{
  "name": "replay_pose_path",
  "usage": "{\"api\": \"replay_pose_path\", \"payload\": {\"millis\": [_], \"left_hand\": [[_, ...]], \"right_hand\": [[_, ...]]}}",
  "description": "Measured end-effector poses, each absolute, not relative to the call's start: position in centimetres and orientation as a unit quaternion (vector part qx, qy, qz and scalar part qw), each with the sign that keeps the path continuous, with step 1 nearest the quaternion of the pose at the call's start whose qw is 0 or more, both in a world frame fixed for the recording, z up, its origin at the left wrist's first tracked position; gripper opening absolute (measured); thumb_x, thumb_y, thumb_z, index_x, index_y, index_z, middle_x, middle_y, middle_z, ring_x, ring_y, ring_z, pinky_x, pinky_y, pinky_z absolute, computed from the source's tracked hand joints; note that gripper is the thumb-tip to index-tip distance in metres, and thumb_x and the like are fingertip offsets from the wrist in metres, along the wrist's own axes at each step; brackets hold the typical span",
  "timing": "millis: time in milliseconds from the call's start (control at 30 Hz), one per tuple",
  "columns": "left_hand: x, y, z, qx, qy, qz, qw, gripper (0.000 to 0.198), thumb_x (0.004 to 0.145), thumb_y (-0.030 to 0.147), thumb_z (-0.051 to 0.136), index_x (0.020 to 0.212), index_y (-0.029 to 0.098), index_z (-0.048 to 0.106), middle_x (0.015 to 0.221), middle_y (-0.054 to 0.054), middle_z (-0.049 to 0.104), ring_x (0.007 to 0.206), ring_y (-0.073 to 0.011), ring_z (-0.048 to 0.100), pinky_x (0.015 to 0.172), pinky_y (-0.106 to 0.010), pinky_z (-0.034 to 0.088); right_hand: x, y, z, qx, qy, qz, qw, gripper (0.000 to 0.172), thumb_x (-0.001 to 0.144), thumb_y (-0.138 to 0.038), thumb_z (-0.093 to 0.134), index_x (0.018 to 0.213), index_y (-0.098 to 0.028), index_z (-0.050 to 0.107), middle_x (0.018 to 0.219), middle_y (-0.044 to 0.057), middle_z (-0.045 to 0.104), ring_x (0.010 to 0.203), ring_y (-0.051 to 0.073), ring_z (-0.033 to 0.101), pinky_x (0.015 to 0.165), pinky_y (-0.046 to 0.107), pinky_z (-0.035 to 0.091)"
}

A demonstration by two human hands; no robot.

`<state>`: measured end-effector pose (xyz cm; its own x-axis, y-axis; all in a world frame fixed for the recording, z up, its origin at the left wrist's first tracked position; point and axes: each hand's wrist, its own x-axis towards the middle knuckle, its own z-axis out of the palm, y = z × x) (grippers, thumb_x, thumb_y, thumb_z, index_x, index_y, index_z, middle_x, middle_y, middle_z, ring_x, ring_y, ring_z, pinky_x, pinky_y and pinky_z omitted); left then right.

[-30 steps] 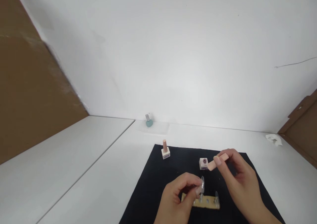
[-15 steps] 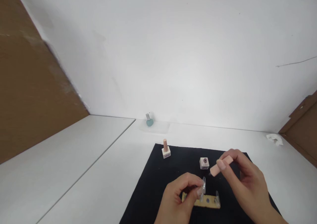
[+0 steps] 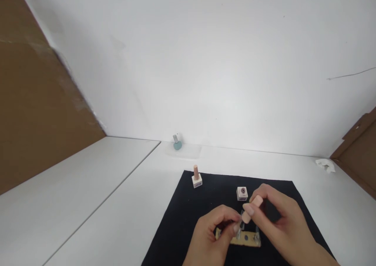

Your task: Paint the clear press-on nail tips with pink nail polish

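My left hand (image 3: 212, 231) pinches a small clear piece that looks like a false nail tip (image 3: 242, 223). It is just above a tan strip (image 3: 249, 239) with dark round spots and clear pieces on it. Between the thumb and fingers of my right hand (image 3: 283, 221) is the pink cap of a nail polish brush (image 3: 253, 208), tilted down to the left. The cap's lower end is close to the clear piece; the bristles are too hard to make out. An uncapped, square nail polish bottle (image 3: 242, 195) stands behind my hands, its dark neck showing.
A capped nail polish bottle (image 3: 196, 179) stands at the back left of the black mat (image 3: 217, 187). Farther back, a blue-green bottle (image 3: 177, 145) leans on a clear tray (image 3: 189, 151) near the white wall. Crumpled white tissue (image 3: 326, 165) lies at the right.
My right hand has moved left with the brush cap, bringing it against or very near the clear piece. My left hand has barely moved.
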<state>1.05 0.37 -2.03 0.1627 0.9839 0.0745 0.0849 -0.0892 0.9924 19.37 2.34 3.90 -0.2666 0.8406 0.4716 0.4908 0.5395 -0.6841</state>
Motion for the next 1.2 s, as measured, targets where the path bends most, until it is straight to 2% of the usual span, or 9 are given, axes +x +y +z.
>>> {"api": "replay_pose_path", "payload": {"millis": [133, 233, 433, 633, 933, 1067, 1200], "left_hand": [[0.99, 0.33, -2.21, 0.585, 0.463, 0.459, 0.482, 0.014, 0.084, 0.018, 0.066, 0.078, 0.023, 0.078, 0.078, -0.001, 0.074, 0.074, -0.0196, 0.066, 0.071, -0.026, 0.051], [1.00, 0.38, -2.41, 0.583, 0.469, 0.456, 0.482, 0.013, 0.084, 0.019, 0.067, 0.078, 0.023, 0.078, 0.079, -0.002, 0.073, 0.074, -0.0195, 0.065, 0.070, -0.026, 0.050], [1.04, 0.46, -2.27, 0.584, 0.468, 0.445, 0.492, 0.016, 0.087, 0.020, 0.064, 0.075, 0.022, 0.074, 0.076, 0.000, 0.067, 0.073, -0.0182, 0.060, 0.070, -0.026, 0.047], [0.87, 0.48, -2.66, 0.593, 0.472, 0.436, 0.486, 0.013, 0.084, 0.017, 0.065, 0.078, 0.023, 0.074, 0.079, 0.000, 0.070, 0.075, -0.0186, 0.063, 0.072, -0.025, 0.048], [0.85, 0.43, -2.83, 0.591, 0.461, 0.446, 0.490, 0.013, 0.085, 0.018, 0.065, 0.078, 0.022, 0.075, 0.078, 0.000, 0.071, 0.074, -0.0184, 0.062, 0.071, -0.026, 0.048], [0.78, 0.45, -2.87, 0.569, 0.453, 0.452, 0.516, 0.011, 0.083, 0.016, 0.068, 0.080, 0.022, 0.077, 0.080, -0.001, 0.073, 0.076, -0.0186, 0.064, 0.072, -0.026, 0.049], [0.72, 0.78, -2.90, 0.498, 0.442, 0.454, 0.592, 0.006, 0.081, 0.020, 0.074, 0.082, 0.020, 0.079, 0.068, 0.001, 0.070, 0.064, -0.0145, 0.061, 0.063, -0.023, 0.049]], "right_hand": [[19.37, 2.55, 3.59, -0.477, -0.724, 0.186, 0.462, 0.030, 0.101, -0.041, 0.060, 0.076, -0.025, 0.061, 0.070, 0.000, 0.072, 0.064, 0.017, 0.069, 0.059, 0.024, 0.057], [19.46, 2.53, 3.86, -0.477, -0.714, 0.188, 0.477, 0.031, 0.100, -0.043, 0.060, 0.074, -0.026, 0.060, 0.068, 0.000, 0.071, 0.061, 0.016, 0.067, 0.057, 0.024, 0.056], [19.57, 2.53, 4.00, -0.429, -0.790, 0.249, 0.361, 0.026, 0.099, -0.032, 0.062, 0.075, -0.025, 0.058, 0.067, -0.004, 0.067, 0.058, 0.013, 0.064, 0.056, 0.022, 0.050], [19.72, 2.84, 3.48, -0.494, -0.715, 0.208, 0.450, 0.028, 0.099, -0.041, 0.061, 0.076, -0.025, 0.061, 0.073, -0.002, 0.074, 0.067, 0.016, 0.071, 0.061, 0.023, 0.055], [19.40, 2.66, 4.01, -0.458, -0.735, 0.278, 0.416, 0.030, 0.098, -0.042, 0.063, 0.073, -0.025, 0.061, 0.068, -0.001, 0.073, 0.065, 0.016, 0.069, 0.059, 0.023, 0.056], [19.56, 2.95, 3.70, -0.494, -0.711, 0.208, 0.454, 0.030, 0.098, -0.043, 0.062, 0.075, -0.024, 0.063, 0.072, 0.000, 0.073, 0.066, 0.017, 0.069, 0.061, 0.024, 0.056], [20.13, 3.19, 3.93, -0.528, -0.680, 0.170, 0.479, 0.028, 0.098, -0.043, 0.063, 0.076, -0.025, 0.063, 0.075, 0.000, 0.074, 0.069, 0.017, 0.068, 0.065, 0.024, 0.055]]}}
